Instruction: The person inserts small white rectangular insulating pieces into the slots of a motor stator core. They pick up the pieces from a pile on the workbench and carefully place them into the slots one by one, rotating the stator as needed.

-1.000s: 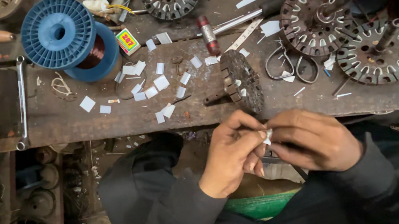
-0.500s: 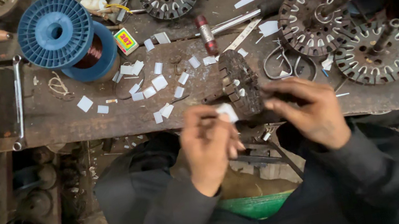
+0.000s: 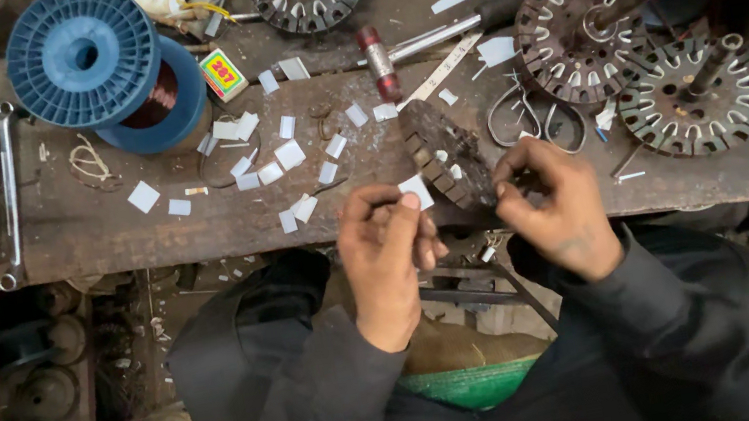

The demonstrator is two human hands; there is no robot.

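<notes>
Left hand (image 3: 388,251) pinching paper slip (image 3: 416,190), right hand (image 3: 557,200) steadying stator (image 3: 446,153)

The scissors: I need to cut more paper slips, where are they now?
In the head view the scissors lie on the workbench, right of centre, just above the right hand, between the tilted stator core and the flat stators.

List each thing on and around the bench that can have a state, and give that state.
left hand: pinching a white paper slip
right hand: steadying the stator core
stator core: tilted on edge at the bench edge, a few slots papered
two stator cores: lying flat, slots bare
blue spool: on its side, copper wire wound on
scissors: lying flat
cut paper slips: scattered loose
</notes>
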